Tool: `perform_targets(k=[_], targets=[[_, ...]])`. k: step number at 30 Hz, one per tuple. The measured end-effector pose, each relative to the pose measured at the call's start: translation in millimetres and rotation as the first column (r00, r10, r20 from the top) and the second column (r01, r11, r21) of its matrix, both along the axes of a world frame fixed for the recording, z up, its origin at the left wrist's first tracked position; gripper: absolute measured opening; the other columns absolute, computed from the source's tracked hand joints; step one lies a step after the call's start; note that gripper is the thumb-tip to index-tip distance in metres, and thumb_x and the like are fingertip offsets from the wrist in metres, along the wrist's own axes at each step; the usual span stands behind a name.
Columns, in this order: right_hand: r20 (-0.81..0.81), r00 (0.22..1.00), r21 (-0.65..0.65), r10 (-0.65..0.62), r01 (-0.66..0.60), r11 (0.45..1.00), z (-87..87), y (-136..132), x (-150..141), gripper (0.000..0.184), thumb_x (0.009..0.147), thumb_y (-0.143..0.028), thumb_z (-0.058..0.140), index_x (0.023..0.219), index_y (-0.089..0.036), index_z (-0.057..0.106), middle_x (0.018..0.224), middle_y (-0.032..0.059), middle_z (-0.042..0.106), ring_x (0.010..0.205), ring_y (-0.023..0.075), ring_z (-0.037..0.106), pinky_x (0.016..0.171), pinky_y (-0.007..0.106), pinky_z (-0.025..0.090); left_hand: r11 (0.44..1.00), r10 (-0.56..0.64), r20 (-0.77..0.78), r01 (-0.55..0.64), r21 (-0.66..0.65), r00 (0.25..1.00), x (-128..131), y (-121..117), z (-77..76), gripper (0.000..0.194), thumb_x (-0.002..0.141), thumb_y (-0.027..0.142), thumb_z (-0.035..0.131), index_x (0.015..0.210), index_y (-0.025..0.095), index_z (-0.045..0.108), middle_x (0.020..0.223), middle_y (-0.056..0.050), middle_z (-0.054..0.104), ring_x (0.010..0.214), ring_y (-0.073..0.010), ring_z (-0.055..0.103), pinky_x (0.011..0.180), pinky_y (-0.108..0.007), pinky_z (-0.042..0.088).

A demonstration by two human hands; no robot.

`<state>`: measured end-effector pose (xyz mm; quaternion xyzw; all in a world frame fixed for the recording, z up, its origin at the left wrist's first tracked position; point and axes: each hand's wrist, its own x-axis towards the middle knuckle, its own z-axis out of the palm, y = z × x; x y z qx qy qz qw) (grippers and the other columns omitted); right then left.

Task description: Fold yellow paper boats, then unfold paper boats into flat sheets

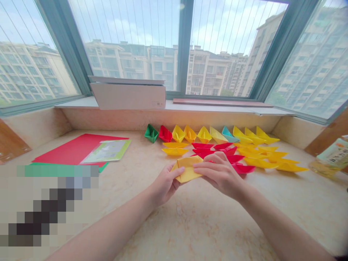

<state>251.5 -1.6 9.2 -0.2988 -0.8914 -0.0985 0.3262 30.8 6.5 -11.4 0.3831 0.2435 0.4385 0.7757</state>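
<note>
1. Holding the yellow paper (189,174) up between both hands, I have it above the worktop (176,235), in front of the folded boats; it is partly folded, with creases and slanting edges.
2. My left hand (166,184) pinches the paper's left end, thumb flat on the side towards me, the other fingers curled behind and below.
3. My right hand (221,173) is closed over the right end, fingertips lying together across the near face; its thumb is mostly hidden, so I cannot tell just where it presses.
4. Beyond my hands, a back row of boats starts with a green boat (151,135) at the left, then a red boat (165,135) and yellow ones, with a teal boat (230,135) further right.
5. In front of that row, a single yellow boat (174,149) sits just behind the paper; a red cluster (244,169) lies partly hidden by my right hand, and a yellow cluster (291,167) spreads to its right.
6. Over to my left lie red sheets (65,150) on green ones (103,167), with a clear packet (110,150) on top.
7. A white box (129,96) rests on the sill (223,108), by the window frame (185,47).
8. At my far right is a bottle (335,155), well apart from my hands.
</note>
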Motion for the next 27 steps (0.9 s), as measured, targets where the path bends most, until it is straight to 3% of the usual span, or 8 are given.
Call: perform_targets(k=[4,7,11,14,18,22,27], targets=[[-0.092,0.995,-0.039,0.038,-0.042,0.998,1.6,0,-1,0.013,0.092,-0.024,0.065,0.103,-0.030,0.071,0.102,-0.0007,0.077,0.092,0.0215,0.062,0.086,0.041,0.042,0.995,-0.095,0.036,0.094,0.034,0.995,-1,-2,3.1,0.029,0.083,0.017,0.067,0.112,0.015,0.071,0.123,-0.011,0.069,0.116,-0.0243,0.062,0.106,-0.038,0.043],[-0.175,0.985,-0.070,-0.006,-0.006,0.998,-0.6,0,-5,0.006,0.090,-0.025,0.067,0.093,-0.028,0.071,0.096,0.0008,0.075,0.093,0.0223,0.062,0.085,0.042,0.044,0.989,-0.134,0.025,0.133,0.065,0.991,-2,-2,1.9,0.026,0.083,0.014,0.063,0.106,0.015,0.074,0.119,-0.010,0.071,0.114,-0.0230,0.062,0.110,-0.039,0.040],[-0.232,0.970,-0.129,-0.076,0.047,0.991,-4.8,-3,-8,0.005,0.089,-0.027,0.068,0.091,-0.027,0.073,0.116,0.0047,0.068,0.110,0.0267,0.060,0.094,0.047,0.045,0.987,-0.135,-0.010,0.136,0.081,0.991,-3,-1,-1.4,0.024,0.081,0.013,0.060,0.100,0.015,0.076,0.110,-0.008,0.074,0.106,-0.0208,0.066,0.110,-0.040,0.040],[-0.264,0.961,-0.253,-0.087,0.017,0.967,-4.7,-5,-10,0.007,0.089,-0.027,0.067,0.093,-0.025,0.072,0.128,0.0068,0.063,0.118,0.0281,0.058,0.096,0.046,0.047,0.985,-0.144,-0.021,0.145,0.097,0.989,-3,-2,-2.5,0.024,0.079,0.012,0.061,0.097,0.015,0.076,0.106,-0.008,0.075,0.103,-0.0208,0.066,0.110,-0.041,0.041],[-0.290,0.953,-0.424,-0.087,-0.046,0.904,-2.3,-6,-12,0.009,0.090,-0.026,0.064,0.092,-0.023,0.072,0.099,0.0053,0.072,0.089,0.0208,0.067,0.075,0.034,0.054,0.984,-0.124,-0.038,0.128,0.127,0.992,-2,-4,-3.8,0.023,0.084,0.023,0.061,0.099,0.015,0.076,0.108,-0.010,0.074,0.108,-0.0254,0.064,0.106,-0.046,0.044],[-0.324,0.939,-0.459,-0.112,-0.052,0.887,-1.0,-4,-12,0.010,0.090,-0.027,0.065,0.086,-0.022,0.072,0.084,0.0026,0.071,0.074,0.0170,0.065,0.064,0.029,0.051,0.963,-0.052,-0.130,0.084,0.256,0.990,0,-7,-6.6,0.040,0.088,0.047,0.062,0.111,0.017,0.071,0.116,-0.013,0.068,0.112,-0.0308,0.060,0.090,-0.048,0.054],[-0.309,0.940,-0.486,-0.143,-0.027,0.873,1.0,-3,-11,0.014,0.090,-0.030,0.065,0.082,-0.021,0.072,0.078,0.0018,0.071,0.070,0.0163,0.063,0.062,0.029,0.050,0.912,0.187,-0.387,-0.013,0.409,0.903,3,-7,-10.6,0.038,0.080,0.039,0.075,0.109,0.015,0.067,0.099,-0.009,0.070,0.090,-0.0232,0.068,0.082,-0.038,0.056]])
